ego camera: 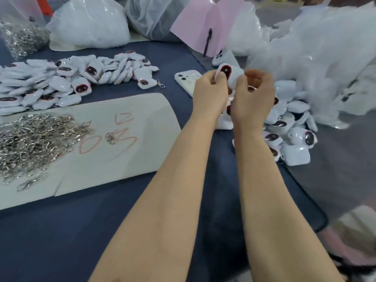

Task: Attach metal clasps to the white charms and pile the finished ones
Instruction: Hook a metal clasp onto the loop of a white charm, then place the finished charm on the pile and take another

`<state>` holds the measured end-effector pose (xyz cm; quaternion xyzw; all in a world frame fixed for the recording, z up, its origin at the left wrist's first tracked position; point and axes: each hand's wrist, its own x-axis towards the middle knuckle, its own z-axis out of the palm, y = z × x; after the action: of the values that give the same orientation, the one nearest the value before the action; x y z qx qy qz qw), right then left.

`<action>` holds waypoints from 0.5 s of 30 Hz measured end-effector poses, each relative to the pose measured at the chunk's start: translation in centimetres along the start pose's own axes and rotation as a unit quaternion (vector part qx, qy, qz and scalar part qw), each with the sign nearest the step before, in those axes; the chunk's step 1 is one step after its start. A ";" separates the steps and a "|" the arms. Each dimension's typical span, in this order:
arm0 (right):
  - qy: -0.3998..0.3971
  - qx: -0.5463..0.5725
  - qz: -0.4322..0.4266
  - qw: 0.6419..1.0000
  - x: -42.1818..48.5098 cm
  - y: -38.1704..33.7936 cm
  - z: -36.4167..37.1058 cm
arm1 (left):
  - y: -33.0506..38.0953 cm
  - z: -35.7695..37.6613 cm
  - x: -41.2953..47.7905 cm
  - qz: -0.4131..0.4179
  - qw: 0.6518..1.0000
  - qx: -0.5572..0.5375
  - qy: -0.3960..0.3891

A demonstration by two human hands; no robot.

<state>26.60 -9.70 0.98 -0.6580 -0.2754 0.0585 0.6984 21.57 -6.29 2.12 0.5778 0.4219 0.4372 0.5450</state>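
Observation:
Both hands hold one white charm (230,73) with a dark red face, raised above the dark blue table. My left hand (209,90) pinches its left edge. My right hand (254,92) curls round its right side; what else it holds is hidden. A heap of metal clasps (34,139) lies on a pale sheet (126,159) at the left. Behind it spreads a pile of white charms (67,78), one with a clasp showing (160,84). Another pile of charms (289,127) lies just right of my hands.
A white phone (186,80) lies face down left of my hands. Clear plastic bags (317,58) crowd the right side, white bags (89,23) the back. A bag of clasps (20,37) sits far left. A pink sheet with a pen (208,39) stands behind.

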 end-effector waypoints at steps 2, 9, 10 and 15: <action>0.041 0.003 0.017 0.999 0.8 0.8 -1.3 | -0.7 1.9 0.0 0.002 0.998 0.045 -0.045; 0.020 -0.020 0.062 0.998 0.9 2.4 -2.4 | -2.9 3.5 0.1 0.037 0.914 0.402 -0.037; 0.018 -0.018 0.065 0.998 0.8 2.4 -2.4 | -3.0 3.4 0.2 0.033 0.908 0.417 -0.036; 0.028 -0.007 0.065 0.997 0.7 2.1 -1.7 | -3.4 3.1 0.5 0.012 0.946 0.321 -0.034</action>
<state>28.59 -10.66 -0.82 -0.6806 -0.2125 0.0839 0.6961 24.65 -6.41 -1.33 0.7416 0.5143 0.2655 0.3391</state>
